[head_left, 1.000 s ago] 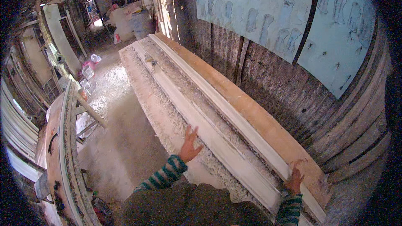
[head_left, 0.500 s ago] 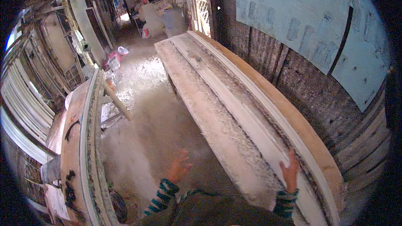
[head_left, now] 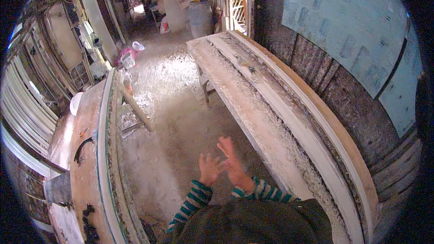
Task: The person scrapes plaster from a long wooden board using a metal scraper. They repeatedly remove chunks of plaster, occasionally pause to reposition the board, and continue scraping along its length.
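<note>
Head view | right hand (head_left: 233,165) has swung left from over pale strips (head_left: 319,153), now beside left hand (head_left: 210,170) above floor (head_left: 172,153) | both empty, fingers spread; mutual contact unclear | strips lie untouched on right table (head_left: 237,92); handling seemingly paused.

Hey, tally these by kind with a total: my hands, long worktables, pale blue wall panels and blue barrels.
Bare hands: 2, left hand and right hand
Long worktables: 2, left worktable and right worktable
Pale blue wall panels: 2
Blue barrel: 1
Total: 7
</note>
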Available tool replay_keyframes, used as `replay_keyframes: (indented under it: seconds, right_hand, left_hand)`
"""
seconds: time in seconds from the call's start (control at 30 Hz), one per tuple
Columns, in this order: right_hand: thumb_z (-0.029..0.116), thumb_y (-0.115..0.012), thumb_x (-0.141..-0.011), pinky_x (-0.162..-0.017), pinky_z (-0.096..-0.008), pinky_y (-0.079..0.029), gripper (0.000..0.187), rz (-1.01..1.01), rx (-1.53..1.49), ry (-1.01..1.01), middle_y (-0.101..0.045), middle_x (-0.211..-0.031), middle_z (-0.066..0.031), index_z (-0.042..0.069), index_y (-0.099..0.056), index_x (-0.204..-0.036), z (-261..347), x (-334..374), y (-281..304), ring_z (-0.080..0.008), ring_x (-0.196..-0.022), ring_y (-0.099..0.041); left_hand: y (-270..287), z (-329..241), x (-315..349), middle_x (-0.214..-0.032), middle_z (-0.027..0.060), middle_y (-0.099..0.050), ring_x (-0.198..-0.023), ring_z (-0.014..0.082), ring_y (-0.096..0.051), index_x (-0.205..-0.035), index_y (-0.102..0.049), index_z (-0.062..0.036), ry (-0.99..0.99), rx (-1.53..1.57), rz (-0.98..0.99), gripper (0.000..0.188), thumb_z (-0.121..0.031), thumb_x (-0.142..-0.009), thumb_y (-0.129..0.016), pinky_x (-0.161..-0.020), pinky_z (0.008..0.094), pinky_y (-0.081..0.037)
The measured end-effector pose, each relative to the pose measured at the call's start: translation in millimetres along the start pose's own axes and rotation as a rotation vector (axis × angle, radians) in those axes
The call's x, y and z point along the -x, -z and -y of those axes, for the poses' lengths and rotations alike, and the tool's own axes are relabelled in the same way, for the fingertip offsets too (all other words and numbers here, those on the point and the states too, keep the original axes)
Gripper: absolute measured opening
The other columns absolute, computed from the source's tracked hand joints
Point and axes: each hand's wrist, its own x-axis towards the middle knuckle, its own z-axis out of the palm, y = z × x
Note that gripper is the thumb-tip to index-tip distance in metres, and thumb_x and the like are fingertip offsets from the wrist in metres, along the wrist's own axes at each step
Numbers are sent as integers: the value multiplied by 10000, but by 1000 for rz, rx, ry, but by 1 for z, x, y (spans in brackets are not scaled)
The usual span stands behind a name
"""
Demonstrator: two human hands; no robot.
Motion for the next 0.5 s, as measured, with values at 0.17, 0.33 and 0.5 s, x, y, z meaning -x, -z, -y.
replay_keyframes:
  seconds: [0.17, 0.33, 0.5]
  right_hand:
    - [440, -448, -847, -1039, -514, -134, 570, 263, 566, 961, -259, -1416, -106, 153, -366, -1332, -72, -102, -14, -328, -1281, -268]
    - [327, -570, -793, -1053, -507, -71, 592, 224, 1014, 269, -258, -1411, -145, 129, -384, -1319, -54, -247, 34, -340, -1293, -237]
    - [259, -644, -743, -1008, -481, -257, 662, -605, 924, 81, -298, -1359, -216, 104, -364, -1323, -126, -387, 158, -386, -1243, -293]
  left_hand:
    - [3, -56, -59, -1397, 116, -285, -1254, 282, -312, -1362, -260, -83, 128, 112, -392, 651, -527, -888, -300, -1052, 442, -208]
    - [85, -158, -112, -1343, 149, -363, -1207, 309, -375, -1330, -315, -49, 86, 277, -411, 627, -507, -904, -269, -1031, 401, -262]
    - [204, -256, -152, -1268, 122, -457, -1115, 298, -465, -1291, -385, -61, -22, -304, -722, 559, -464, -907, -325, -962, 388, -349]
